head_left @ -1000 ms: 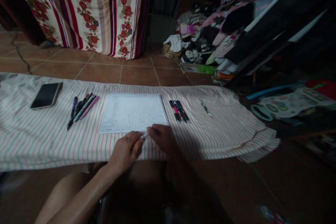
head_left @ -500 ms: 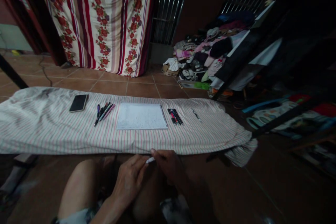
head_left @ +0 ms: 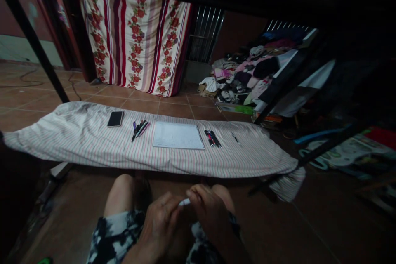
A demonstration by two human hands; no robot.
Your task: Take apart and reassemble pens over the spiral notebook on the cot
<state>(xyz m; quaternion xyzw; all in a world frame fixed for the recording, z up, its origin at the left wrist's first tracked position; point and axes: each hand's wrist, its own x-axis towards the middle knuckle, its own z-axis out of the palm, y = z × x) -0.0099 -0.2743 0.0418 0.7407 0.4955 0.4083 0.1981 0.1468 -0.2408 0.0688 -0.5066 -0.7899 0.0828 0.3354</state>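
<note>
Both hands are drawn back over my lap, above my knees. My left hand [head_left: 161, 225] and my right hand [head_left: 210, 210] are closed together on a small white pen [head_left: 185, 202], of which only a short end shows between the fingertips. Ahead, a low board covered in striped cloth [head_left: 93, 144] carries a spiral notebook [head_left: 178, 135] at its middle. A bunch of pens [head_left: 140, 128] lies left of the notebook, another bunch of pens [head_left: 212, 138] right of it, and a single pen [head_left: 235, 137] further right. A dark phone [head_left: 115, 119] lies on the left part of the cloth.
A floral striped curtain [head_left: 139, 49] hangs behind the board. A heap of clothes [head_left: 244, 78] lies at the back right beside a dark slanted frame [head_left: 291, 74]. A black pole [head_left: 34, 41] crosses the left. Coloured clutter [head_left: 346, 148] covers the floor at right. The floor is brown tile.
My hands have pulled back from the notebook's near edge to my lap, still together on the pen. The view has drawn back and lifted, so the whole board now shows.
</note>
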